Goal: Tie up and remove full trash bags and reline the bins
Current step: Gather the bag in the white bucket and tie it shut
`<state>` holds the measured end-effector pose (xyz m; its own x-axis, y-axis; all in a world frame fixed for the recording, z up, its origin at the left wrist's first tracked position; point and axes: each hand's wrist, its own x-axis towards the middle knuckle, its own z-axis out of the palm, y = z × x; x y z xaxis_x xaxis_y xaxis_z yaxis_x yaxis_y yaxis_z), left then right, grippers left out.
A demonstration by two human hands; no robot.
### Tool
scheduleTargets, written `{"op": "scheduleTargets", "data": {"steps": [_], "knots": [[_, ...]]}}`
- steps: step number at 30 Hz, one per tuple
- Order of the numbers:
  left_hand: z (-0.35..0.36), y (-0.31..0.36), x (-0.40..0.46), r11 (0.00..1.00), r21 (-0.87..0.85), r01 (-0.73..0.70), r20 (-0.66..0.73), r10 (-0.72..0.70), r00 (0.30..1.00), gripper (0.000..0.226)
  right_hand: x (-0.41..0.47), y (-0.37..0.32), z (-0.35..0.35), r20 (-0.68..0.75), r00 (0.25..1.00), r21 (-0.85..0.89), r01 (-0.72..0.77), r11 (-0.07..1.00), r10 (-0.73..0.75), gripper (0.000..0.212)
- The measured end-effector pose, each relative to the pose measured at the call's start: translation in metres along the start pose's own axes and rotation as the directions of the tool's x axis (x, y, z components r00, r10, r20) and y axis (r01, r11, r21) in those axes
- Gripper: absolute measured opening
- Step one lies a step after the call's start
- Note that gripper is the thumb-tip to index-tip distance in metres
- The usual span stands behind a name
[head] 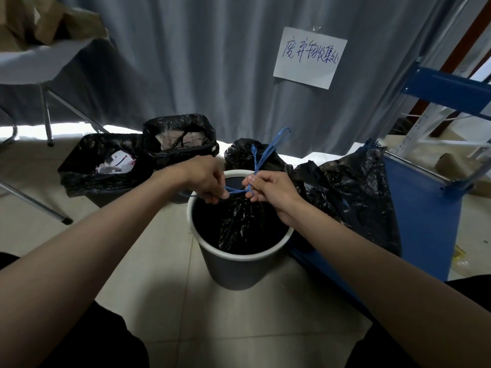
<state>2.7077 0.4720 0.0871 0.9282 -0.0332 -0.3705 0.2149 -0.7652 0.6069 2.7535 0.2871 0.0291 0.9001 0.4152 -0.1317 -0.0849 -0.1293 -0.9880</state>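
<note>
A round dark bin with a white rim [239,264] stands on the tiled floor in front of me. Inside it a black trash bag [244,224] is gathered at its neck. Blue drawstrings [261,155] run from the neck, one loop sticking up behind my hands. My left hand [204,181] pinches one string over the bin's mouth. My right hand [268,189] grips the other string close beside it, and the strings cross between the two hands.
Two bins lined with black bags, one square [183,136] and one low with paper waste [103,166], stand behind on the left. A tied black bag [247,152] and a larger black bag [353,197] lie behind and right. A blue rack [422,216] stands right, a chair [50,120] left.
</note>
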Motion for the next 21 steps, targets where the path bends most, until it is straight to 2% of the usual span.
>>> {"op": "scheduleTargets", "data": {"steps": [3, 6, 8, 10, 12, 15, 16, 21], "knots": [[0.006, 0.003, 0.002, 0.998, -0.050, 0.044, -0.014, -0.045, 0.999, 0.021, 0.000, -0.002, 0.001, 0.006, 0.999, -0.028, 0.047, 0.998, -0.047, 0.022], [0.014, 0.007, 0.002, 0.960, -0.278, 0.042, -0.022, -0.050, 0.998, 0.040, -0.001, -0.006, 0.002, 0.015, 0.993, -0.068, 0.114, 0.991, -0.113, 0.020], [0.020, 0.011, 0.001, 0.898, -0.441, 0.003, -0.001, -0.004, 1.000, 0.034, -0.002, -0.010, 0.004, 0.028, 0.986, -0.072, 0.165, 0.984, -0.163, 0.019], [0.024, 0.014, 0.001, 0.858, -0.514, -0.012, 0.020, 0.026, 0.999, 0.019, -0.004, -0.014, 0.005, 0.045, 0.978, -0.070, 0.208, 0.976, -0.205, 0.022], [0.026, 0.015, 0.002, 0.867, -0.498, -0.009, 0.028, 0.026, 0.999, 0.013, -0.006, -0.015, 0.003, 0.052, 0.974, -0.078, 0.223, 0.972, -0.219, 0.021], [0.028, 0.013, 0.004, 0.893, -0.449, -0.007, -0.030, -0.007, 1.000, 0.038, -0.008, -0.014, -0.002, 0.034, 0.977, -0.093, 0.211, 0.973, -0.208, 0.014], [0.029, 0.013, 0.003, 0.896, -0.443, -0.017, -0.065, -0.014, 0.998, 0.039, -0.009, -0.013, -0.003, 0.028, 0.979, -0.096, 0.203, 0.975, -0.201, 0.012], [0.032, 0.017, -0.002, 0.882, -0.467, -0.068, -0.049, 0.051, 0.998, 0.027, -0.012, -0.010, -0.005, 0.011, 0.974, -0.151, 0.224, 0.963, -0.225, 0.011]]}}
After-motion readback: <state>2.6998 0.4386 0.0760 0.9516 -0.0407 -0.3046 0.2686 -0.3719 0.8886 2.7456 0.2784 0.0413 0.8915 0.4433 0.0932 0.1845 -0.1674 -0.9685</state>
